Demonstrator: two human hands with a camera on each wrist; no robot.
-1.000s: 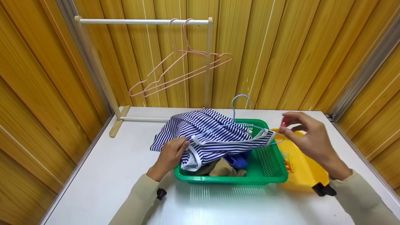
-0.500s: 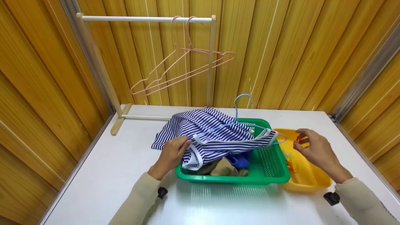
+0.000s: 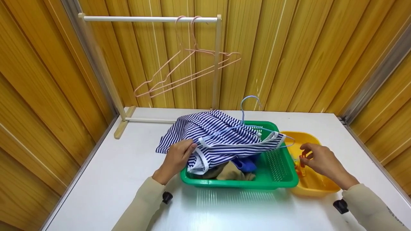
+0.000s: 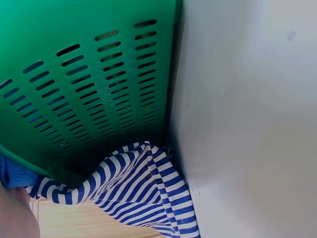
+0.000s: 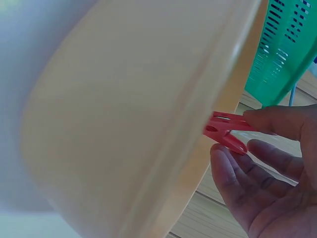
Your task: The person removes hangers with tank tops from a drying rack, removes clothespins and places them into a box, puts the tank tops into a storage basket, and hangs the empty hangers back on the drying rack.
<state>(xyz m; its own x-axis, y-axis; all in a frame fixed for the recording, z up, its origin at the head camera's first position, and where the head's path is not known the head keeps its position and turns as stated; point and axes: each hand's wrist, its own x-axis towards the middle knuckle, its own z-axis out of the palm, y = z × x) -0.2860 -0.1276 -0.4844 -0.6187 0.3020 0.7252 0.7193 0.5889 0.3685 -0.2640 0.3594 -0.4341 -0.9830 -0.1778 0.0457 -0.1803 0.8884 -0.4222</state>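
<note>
My left hand [image 3: 177,156] grips the shoulder edge of a navy-and-white striped sleeveless top [image 3: 221,133] that lies over the green basket. A light blue hanger [image 3: 243,112] runs through the top, its hook standing up and one end poking out at the right. Over the yellow tub [image 3: 285,133], my right hand [image 3: 324,162] pinches a red clothespin [image 5: 228,130] between thumb and fingers. More clothespins [image 3: 298,170], orange and yellow, lie in the tub just under the fingertips. In the left wrist view the striped cloth [image 4: 143,193] hangs down outside the basket.
The green perforated basket [image 3: 237,183] also holds a blue garment [image 3: 245,164] and a khaki one [image 3: 229,172]. A rack [image 3: 138,19] with two pink hangers [image 3: 171,72] stands at the back left. Wood-patterned walls enclose the white table [image 3: 128,179].
My right hand has moved from beside the top's right shoulder, out right and then down over the yellow tub, carrying the red clothespin. The left hand keeps its grip on the top.
</note>
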